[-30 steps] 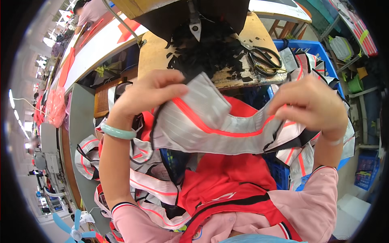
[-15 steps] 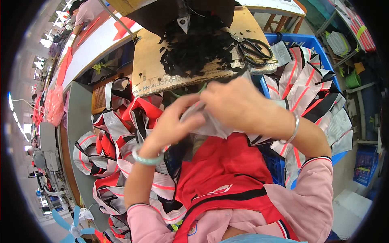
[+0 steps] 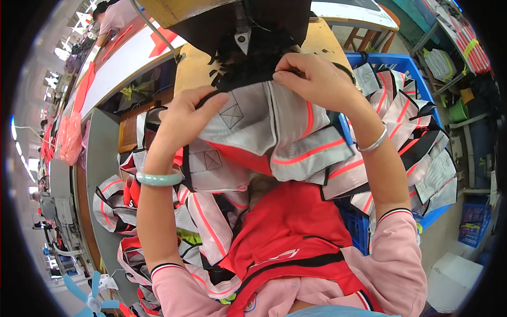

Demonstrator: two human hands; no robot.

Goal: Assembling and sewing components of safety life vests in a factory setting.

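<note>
I hold up a grey reflective garment piece (image 3: 253, 129) with orange stripes and black edging, folded over in front of me. My left hand (image 3: 182, 119) grips its left edge, a pale green bangle on that wrist. My right hand (image 3: 311, 79) pinches its top edge, a silver bangle on the wrist. The piece hangs over a red apron (image 3: 288, 227) on my lap. Behind it is a wooden worktable (image 3: 317, 39) with a black machine head (image 3: 243, 24) and black scraps.
A blue crate (image 3: 401, 68) at my right holds several grey, orange and black pieces. More such pieces (image 3: 158, 232) are heaped at my left. A long white table (image 3: 121, 68) runs at the far left, with a person at its end. A white box (image 3: 454, 280) sits low right.
My hands came together from a wide spread, then rose toward the machine. The piece went from stretched flat to folded and lifted.
</note>
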